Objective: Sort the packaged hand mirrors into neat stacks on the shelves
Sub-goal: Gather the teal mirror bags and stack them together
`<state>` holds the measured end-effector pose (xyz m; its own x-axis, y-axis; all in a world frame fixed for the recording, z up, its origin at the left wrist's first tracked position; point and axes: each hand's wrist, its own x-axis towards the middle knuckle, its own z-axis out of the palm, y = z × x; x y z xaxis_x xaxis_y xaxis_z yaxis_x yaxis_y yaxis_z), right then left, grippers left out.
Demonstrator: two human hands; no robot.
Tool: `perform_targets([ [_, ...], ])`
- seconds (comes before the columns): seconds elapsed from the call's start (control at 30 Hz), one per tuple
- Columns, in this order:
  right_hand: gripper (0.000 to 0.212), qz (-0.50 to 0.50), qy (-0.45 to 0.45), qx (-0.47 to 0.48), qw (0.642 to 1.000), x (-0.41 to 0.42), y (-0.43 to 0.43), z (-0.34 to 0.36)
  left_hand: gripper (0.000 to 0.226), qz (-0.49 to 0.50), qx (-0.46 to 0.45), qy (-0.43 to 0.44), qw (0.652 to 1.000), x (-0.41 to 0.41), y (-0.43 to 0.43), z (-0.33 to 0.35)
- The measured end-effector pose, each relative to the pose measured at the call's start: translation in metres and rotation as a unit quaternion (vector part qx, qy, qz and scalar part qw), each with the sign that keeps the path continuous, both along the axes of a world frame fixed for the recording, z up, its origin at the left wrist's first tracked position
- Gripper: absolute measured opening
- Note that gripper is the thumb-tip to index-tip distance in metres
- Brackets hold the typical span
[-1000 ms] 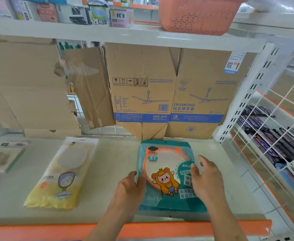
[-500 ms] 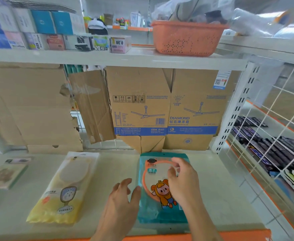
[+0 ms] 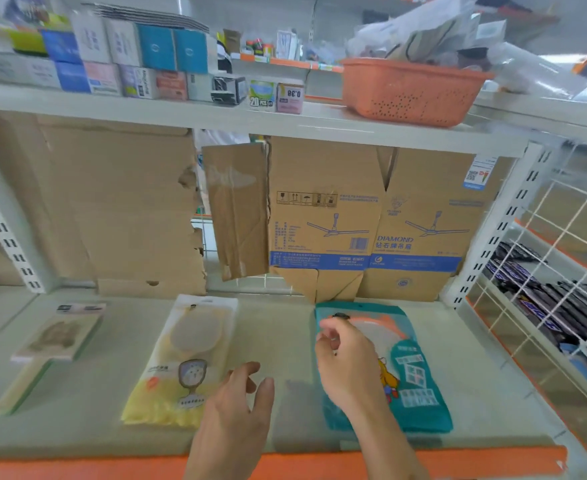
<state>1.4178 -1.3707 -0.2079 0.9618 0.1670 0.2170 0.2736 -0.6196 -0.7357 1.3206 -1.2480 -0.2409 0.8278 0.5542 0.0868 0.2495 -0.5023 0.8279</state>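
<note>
Teal packaged hand mirror (image 3: pixel 420 368) with orange cartoon print lying flat at the shelf's (image 3: pixel 285 334) right, yellow packaged hand mirror (image 3: pixel 181 358) lying flat mid-shelf, well apart, pale green-handled packaged mirror (image 3: pixel 46 344) resting angled at the left.

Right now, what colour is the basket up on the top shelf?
Orange, with little holes in its side: the basket, clearest in the head view.
</note>
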Motion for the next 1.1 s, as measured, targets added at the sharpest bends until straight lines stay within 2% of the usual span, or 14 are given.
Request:
perform_targets([
  [0.37, 0.019, 0.010, 0.018, -0.007, 1.000, -0.052, 0.096, 0.001, 0.023, 0.003, -0.013, -0.047, 0.999, -0.053, 0.098, 0.001],
  [0.9, 0.025, 0.055, 0.046, 0.001, 0.997, -0.135, 0.226, -0.011, 0.032, 0.039, -0.007, -0.041, 0.998, -0.143, 0.234, -0.009],
  [1.1, 0.024, 0.089, 0.039, -0.009, 0.995, -0.147, 0.262, -0.014, 0.025, 0.084, 0.000, -0.027, 0.996, -0.164, 0.268, -0.015],
])
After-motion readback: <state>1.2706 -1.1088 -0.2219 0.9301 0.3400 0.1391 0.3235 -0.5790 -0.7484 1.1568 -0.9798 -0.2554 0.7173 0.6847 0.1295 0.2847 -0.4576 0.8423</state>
